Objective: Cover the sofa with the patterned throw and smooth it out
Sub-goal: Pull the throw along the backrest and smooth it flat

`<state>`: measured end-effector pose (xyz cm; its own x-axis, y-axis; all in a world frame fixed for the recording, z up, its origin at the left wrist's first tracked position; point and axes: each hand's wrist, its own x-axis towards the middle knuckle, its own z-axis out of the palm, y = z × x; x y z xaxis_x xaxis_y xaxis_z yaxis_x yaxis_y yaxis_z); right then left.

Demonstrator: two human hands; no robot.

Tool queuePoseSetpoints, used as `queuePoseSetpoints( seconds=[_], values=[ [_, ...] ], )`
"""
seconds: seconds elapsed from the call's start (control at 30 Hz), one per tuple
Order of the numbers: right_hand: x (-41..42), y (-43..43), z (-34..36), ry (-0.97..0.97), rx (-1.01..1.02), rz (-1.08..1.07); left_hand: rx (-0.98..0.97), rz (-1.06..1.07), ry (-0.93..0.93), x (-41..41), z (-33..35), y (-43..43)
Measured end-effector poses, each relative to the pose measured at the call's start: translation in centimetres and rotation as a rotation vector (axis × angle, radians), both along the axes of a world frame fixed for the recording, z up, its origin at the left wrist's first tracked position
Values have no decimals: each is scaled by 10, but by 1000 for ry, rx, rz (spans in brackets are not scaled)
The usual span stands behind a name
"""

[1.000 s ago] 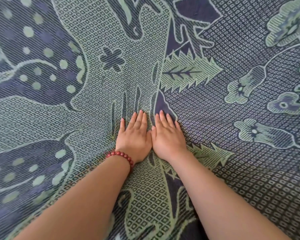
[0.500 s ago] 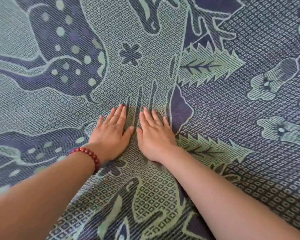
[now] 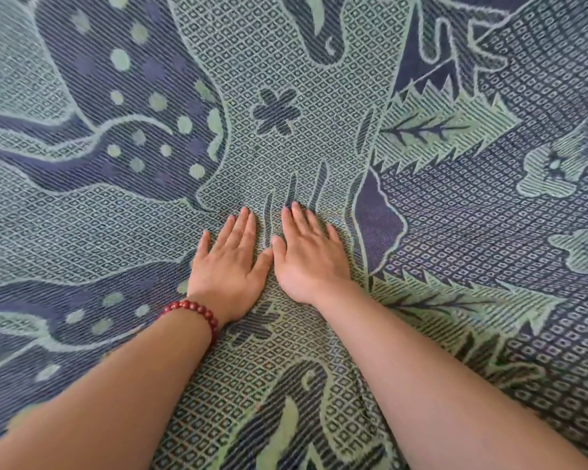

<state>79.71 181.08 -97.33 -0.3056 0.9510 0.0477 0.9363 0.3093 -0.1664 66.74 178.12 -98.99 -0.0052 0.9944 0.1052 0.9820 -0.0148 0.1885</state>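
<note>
The patterned throw, woven in pale green and dark purple with flowers, dots and leaves, fills the whole head view and hides the sofa beneath it. My left hand, with a red bead bracelet at the wrist, lies flat on the cloth with straight fingers. Beside it my right hand presses flat on the throw too, and the two thumbs nearly touch. A few small folds rise in the fabric just beyond my fingertips.
Both hands have slid a little to the left across the throw's pattern and stay side by side, flat on the cloth. The view has shifted with them.
</note>
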Motion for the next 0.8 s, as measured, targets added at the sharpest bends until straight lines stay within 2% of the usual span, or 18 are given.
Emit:
queuePoseSetpoints(
  seconds=[0.17, 0.27, 0.47, 0.57, 0.8],
  values=[
    [-5, -12, 11, -49, -54, -41, -92, -36, -21, -2, 12, -9],
    [-26, -35, 20, -15, -61, -106, -82, -52, 8, -14, 22, -29],
    [-106, -81, 17, 45, -74, 37, -38, 34, 159, -99, 21, -70],
    [-143, -87, 13, 52, -80, 76, -43, -4, 215, -129, 18, -75],
    [-154, -57, -10, 59, 21, 46, -9, 1, 54, -142, -2, -47]
  ],
)
